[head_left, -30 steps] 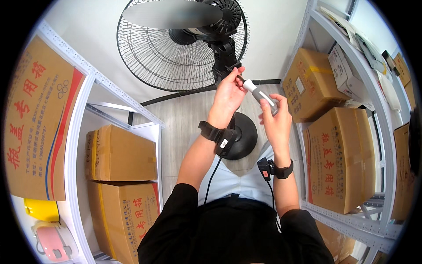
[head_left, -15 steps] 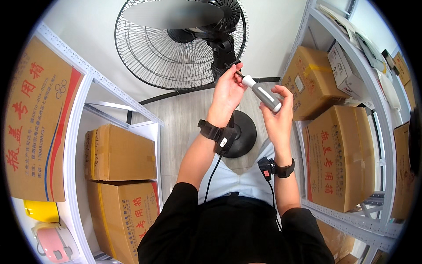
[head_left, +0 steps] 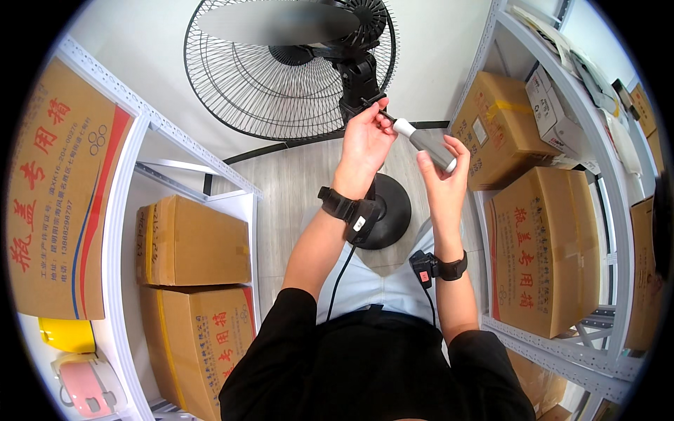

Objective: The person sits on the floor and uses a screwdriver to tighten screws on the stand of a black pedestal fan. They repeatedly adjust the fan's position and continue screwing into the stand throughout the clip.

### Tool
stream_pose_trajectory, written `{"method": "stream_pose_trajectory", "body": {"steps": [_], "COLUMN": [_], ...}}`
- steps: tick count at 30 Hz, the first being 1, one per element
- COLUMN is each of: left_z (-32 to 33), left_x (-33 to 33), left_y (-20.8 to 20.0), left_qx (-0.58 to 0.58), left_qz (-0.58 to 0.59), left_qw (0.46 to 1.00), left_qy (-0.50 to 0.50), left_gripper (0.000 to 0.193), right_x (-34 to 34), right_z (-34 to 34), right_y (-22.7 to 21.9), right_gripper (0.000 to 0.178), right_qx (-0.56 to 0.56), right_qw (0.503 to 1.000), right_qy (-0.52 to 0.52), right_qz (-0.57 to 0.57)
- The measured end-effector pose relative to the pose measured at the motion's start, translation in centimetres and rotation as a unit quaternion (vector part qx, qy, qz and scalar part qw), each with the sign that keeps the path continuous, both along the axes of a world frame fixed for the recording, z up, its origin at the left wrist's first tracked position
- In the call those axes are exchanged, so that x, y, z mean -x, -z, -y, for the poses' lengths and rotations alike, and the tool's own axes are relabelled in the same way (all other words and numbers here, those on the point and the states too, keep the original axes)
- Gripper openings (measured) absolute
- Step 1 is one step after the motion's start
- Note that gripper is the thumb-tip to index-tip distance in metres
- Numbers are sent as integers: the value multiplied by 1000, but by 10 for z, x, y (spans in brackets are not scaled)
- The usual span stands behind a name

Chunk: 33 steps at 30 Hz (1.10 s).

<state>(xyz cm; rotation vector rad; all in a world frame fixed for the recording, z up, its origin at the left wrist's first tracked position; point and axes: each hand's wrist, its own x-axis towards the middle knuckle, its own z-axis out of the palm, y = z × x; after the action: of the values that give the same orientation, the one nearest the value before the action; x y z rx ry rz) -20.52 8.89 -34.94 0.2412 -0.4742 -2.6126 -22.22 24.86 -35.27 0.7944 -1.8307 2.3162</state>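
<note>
A screwdriver (head_left: 433, 149) with a grey and white handle slants up and left toward the neck of a black standing fan (head_left: 357, 78). The fingers of my left hand (head_left: 368, 140) pinch around its thin dark shaft, right beside the fan's neck. Where the tip meets the fan is hidden by those fingers. My right hand (head_left: 446, 175) is on the handle's white end, thumb on one side and fingers on the other. Below my left hand, the fan's round black base (head_left: 390, 214) rests on the floor.
Metal shelves stand on both sides. The left shelf (head_left: 130, 154) bears cardboard boxes (head_left: 196, 242), a yellow container (head_left: 67, 335) and a pink appliance (head_left: 88, 386). On the right shelf (head_left: 618, 295) are more boxes (head_left: 540, 245) and papers. Cables run from my wrist devices.
The screwdriver handle has shifted slightly right and its grip has rotated. My right hand has moved with it, its thumb and fingers in a changed position. My left hand stays nearly in place.
</note>
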Motion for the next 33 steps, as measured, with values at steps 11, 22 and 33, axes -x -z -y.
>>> {"method": "stream_pose_trajectory", "body": {"steps": [11,22,33], "left_z": [-1,-2,1], "left_x": [1,4,4], "left_y": [1,1,6], "left_qx": [-11,-13,-3], "left_qz": [2,13,24], "left_qw": [1000,1000,999], "left_qy": [-5,-10,-21], "left_gripper": [16,16,18], "right_x": [-4,8,-2], "right_z": [-5,-13,-11], "right_y": [-10,3,-12], "right_gripper": [35,41,29], "right_qx": [-98,-80,-39], "right_qw": [995,997,981], "right_qy": [7,-8,-91], "right_qz": [-17,13,167]}}
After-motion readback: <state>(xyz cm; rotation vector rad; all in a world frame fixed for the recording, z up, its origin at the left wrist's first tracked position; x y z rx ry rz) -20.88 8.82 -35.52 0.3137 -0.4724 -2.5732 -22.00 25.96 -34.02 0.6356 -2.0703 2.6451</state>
